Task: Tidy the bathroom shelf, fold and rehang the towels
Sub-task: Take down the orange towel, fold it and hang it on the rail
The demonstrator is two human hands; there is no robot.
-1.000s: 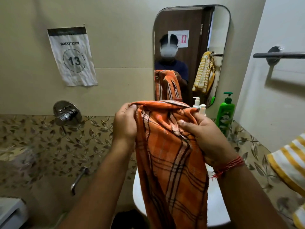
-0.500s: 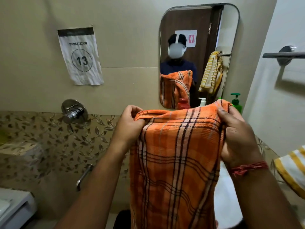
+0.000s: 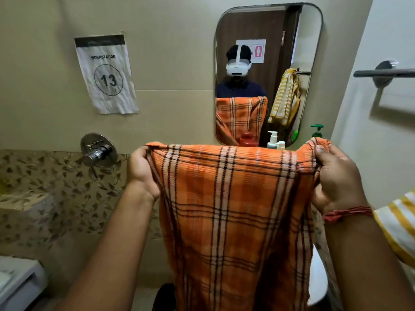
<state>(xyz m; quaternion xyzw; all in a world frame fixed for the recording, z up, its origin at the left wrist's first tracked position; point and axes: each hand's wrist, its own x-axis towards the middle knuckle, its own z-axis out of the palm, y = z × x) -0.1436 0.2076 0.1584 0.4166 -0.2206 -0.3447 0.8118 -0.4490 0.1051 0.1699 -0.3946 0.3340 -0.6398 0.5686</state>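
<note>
Below mirror [image 3: 267, 30], hands stretch towel [image 3: 233, 209] top edge.

Plain beige wall tiles [image 3: 175, 63] fill the upper frame; below them, at left, runs a band of leaf-patterned brown tiles [image 3: 56, 198]. A crumpled white paper sign reading "WORKSTATION 13" [image 3: 106, 75] hangs upper left, above a round chrome wall tap [image 3: 97, 151]. A rounded rectangular mirror [image 3: 269, 72] sits upper centre. A dark metal rail [image 3: 384, 72] crosses the white right-hand wall [image 3: 381, 131].
</note>
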